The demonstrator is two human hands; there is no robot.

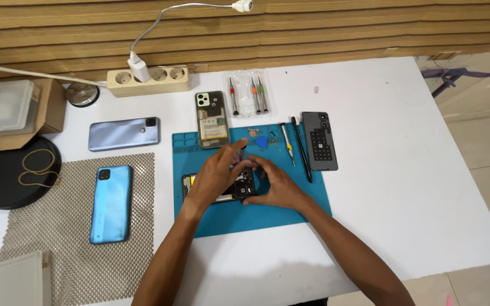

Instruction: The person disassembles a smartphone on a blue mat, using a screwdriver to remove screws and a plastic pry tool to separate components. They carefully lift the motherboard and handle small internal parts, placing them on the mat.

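An opened phone [239, 189] with its back removed lies on the blue repair mat [290, 212]. My left hand [218, 173] rests over the phone's middle, and its fingers pinch a thin dark tool [243, 154] held upright over the phone. My right hand [276, 182] presses on the phone's right end, fingers curled on its edge. Both hands cover most of the phone. A blue pick [261, 142] lies on the mat just above the hands.
On the mat's top edge lies a phone back with a label [211, 119]. A screwdriver [287, 143], a black spudger [301, 148] and a dark cover [319, 140] lie right. A screwdriver set [249, 94], power strip [148, 80], two blue phones [121, 134] [110, 204] on the left.
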